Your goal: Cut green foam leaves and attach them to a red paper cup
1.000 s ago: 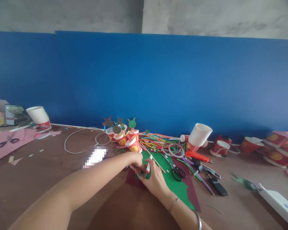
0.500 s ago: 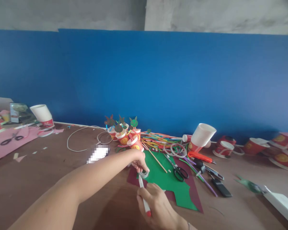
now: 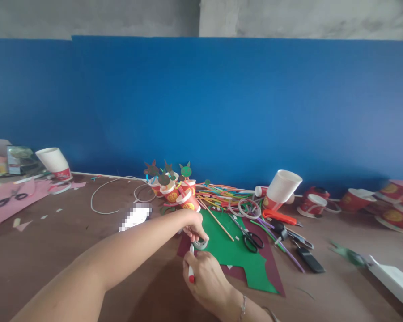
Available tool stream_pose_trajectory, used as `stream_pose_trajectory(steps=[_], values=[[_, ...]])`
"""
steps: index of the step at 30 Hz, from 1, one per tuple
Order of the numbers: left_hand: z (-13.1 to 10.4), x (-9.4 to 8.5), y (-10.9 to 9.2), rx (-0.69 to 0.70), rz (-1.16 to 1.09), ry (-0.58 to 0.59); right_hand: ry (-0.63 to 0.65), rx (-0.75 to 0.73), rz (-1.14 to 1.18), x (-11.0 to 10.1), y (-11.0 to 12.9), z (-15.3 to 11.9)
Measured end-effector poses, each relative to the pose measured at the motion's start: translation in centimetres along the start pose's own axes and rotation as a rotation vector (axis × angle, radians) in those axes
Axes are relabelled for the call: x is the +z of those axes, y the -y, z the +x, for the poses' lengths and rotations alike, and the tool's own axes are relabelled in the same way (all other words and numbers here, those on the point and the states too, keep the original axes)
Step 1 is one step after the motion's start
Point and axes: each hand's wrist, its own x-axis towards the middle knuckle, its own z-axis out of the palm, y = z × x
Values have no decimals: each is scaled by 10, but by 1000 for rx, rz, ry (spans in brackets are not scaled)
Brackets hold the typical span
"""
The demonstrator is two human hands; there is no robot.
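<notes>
My left hand is closed on a small roll of tape, which lies on green paper over a dark maroon sheet. In my right hand is a white marker pen with a red end, gripped between thumb and fingers. The pen's tip side points at the left rim of the tape roll; whether it touches the paper I cannot tell. Beyond my left hand stands a red paper cup. Black scissors rest on the paper to the right.
Behind are decorated cups and a pile of coloured pipe cleaners or straws. An orange utility knife, a black object and stacked white cups lie right. A phone is beside my left forearm. A blue panel rises behind.
My right hand has moved left with the marker and turned it more upright along the tape roll's left side. The left hand stays on the tape roll. The view has shifted slightly.
</notes>
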Motion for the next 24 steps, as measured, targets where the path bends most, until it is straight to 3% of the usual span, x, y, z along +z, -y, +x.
stream_pose_trajectory(steps=[13, 24], values=[[9, -2, 5, -17, -38, 39, 22, 57, 23, 7, -4, 0], [16, -4, 7, -33, -21, 64, -11, 42, 104, -1, -13, -18]])
